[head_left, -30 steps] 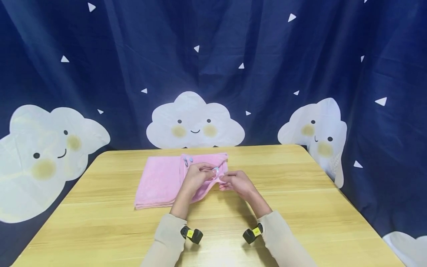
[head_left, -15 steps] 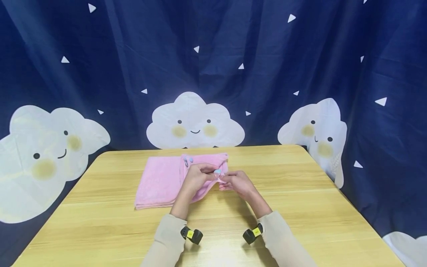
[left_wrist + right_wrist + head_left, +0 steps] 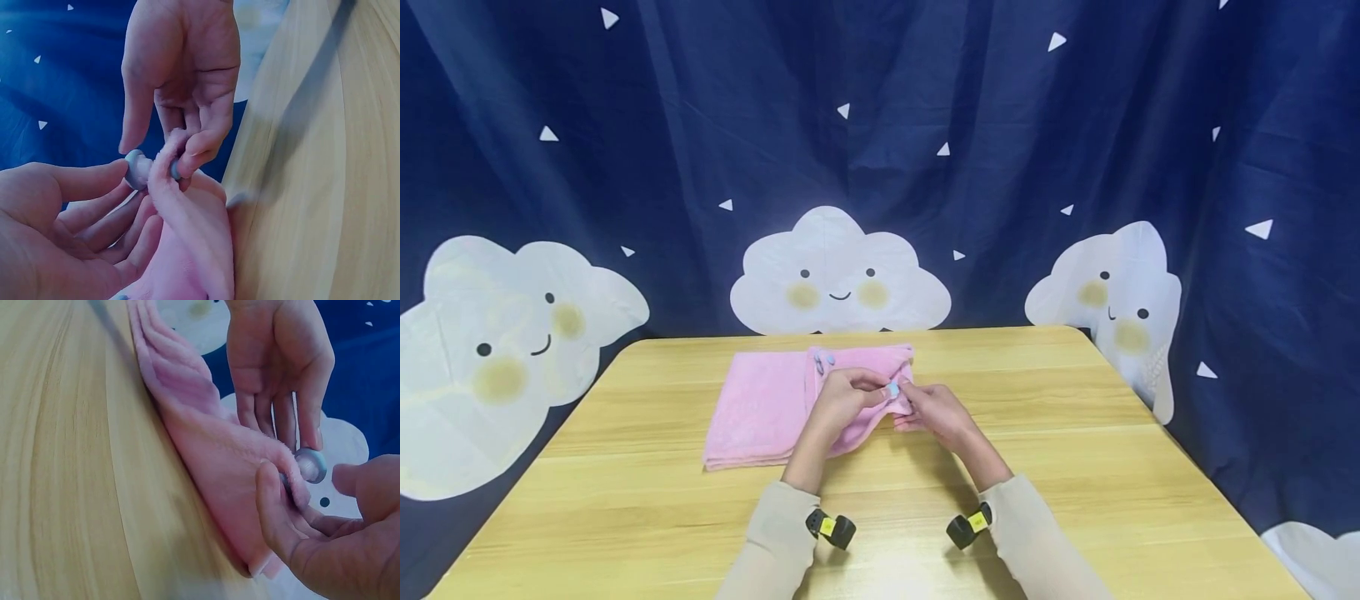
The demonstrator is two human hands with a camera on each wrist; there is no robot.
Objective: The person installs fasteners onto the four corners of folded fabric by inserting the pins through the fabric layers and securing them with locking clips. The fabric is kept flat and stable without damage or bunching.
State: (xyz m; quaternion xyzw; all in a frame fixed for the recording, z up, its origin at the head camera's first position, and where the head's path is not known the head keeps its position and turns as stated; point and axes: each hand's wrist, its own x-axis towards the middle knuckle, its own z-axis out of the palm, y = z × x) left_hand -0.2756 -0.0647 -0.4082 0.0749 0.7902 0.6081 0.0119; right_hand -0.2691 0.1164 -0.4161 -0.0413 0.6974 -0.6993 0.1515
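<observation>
Left hand (image 3: 838,398) and right hand (image 3: 934,410) meet over one pink towel (image 3: 760,408) lying folded on the wooden tabletop (image 3: 1075,467), pinching one small pale-blue button (image 3: 892,389); a second button (image 3: 830,359) sits near the towel's far edge. Left wrist view: right hand (image 3: 181,69) pinches the fluffy towel edge (image 3: 187,225) against the round button (image 3: 139,169), left fingers (image 3: 87,187) touching it. Right wrist view: same single button (image 3: 310,464), thick soft folds (image 3: 181,387).

Folded pink towel (image 3: 760,408) on table, pale-blue button (image 3: 892,390) at raised edge
</observation>
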